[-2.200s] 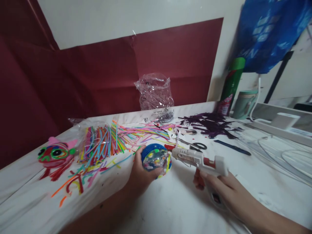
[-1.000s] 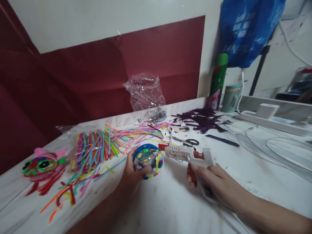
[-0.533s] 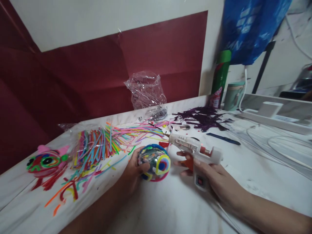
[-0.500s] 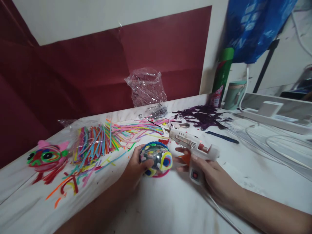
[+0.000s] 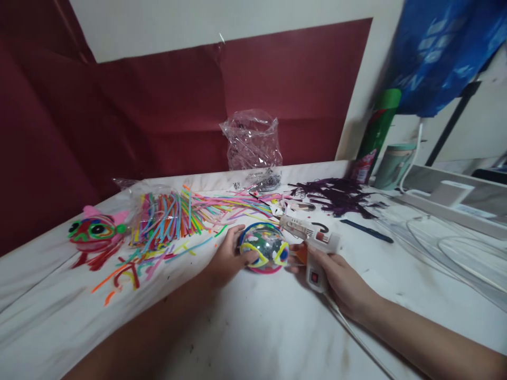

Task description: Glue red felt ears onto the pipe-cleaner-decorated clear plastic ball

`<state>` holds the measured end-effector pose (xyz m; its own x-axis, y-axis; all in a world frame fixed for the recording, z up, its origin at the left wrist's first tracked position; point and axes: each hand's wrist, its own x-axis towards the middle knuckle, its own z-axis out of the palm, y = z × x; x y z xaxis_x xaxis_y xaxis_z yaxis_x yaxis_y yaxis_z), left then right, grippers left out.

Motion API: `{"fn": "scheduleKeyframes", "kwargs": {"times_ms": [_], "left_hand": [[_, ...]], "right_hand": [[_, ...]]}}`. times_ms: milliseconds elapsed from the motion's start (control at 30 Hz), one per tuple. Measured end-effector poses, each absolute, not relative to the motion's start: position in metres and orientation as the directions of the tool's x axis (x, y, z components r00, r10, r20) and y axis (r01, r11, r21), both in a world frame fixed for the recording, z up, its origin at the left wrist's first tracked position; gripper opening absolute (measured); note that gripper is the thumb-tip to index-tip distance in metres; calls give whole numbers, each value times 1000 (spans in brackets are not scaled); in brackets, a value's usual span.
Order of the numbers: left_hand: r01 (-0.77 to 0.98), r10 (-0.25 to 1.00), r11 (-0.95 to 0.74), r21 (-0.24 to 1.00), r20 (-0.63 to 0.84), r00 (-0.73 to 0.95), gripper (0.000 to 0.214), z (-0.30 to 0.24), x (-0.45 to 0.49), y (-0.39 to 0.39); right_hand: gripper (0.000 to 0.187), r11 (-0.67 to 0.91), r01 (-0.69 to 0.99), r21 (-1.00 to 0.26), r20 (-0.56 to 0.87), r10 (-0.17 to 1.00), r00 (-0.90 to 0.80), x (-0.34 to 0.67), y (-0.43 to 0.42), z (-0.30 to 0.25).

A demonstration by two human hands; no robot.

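My left hand [image 5: 225,258] is curled round the decorated ball [image 5: 264,247], fingers wrapped on its near-left side, the ball low over the white table [image 5: 277,327]; I can't tell if it touches the surface. My right hand [image 5: 338,277] grips the handle of the white glue gun [image 5: 311,238], fingers closed around it, nozzle pointing up-left just behind the ball's far-right side. Past the ball, the colourful strips [image 5: 178,219] lie spread in a heap, with a pink and red mask figure [image 5: 95,235] further left. Behind, a clear plastic bag [image 5: 252,142] stands by the wall, purple scraps [image 5: 336,192] to its right.
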<state>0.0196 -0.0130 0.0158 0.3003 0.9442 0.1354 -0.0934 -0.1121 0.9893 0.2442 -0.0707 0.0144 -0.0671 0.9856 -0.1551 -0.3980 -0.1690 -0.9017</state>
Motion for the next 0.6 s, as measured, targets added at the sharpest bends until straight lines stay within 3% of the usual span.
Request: {"fn": "scheduleKeyframes", "kwargs": {"times_ms": [100, 367, 600], "left_hand": [[-95, 932, -158, 983, 181, 316, 65, 12, 20, -9], [-132, 926, -138, 982, 175, 334, 81, 11, 21, -15], [-133, 936, -120, 984, 157, 317, 76, 11, 20, -15]], "right_hand": [[39, -131, -355, -926, -118, 991, -60, 244, -72, 13], [43, -128, -364, -922, -115, 992, -57, 241, -73, 15], [47, -100, -363, -926, -81, 994, -68, 239, -73, 17]]}}
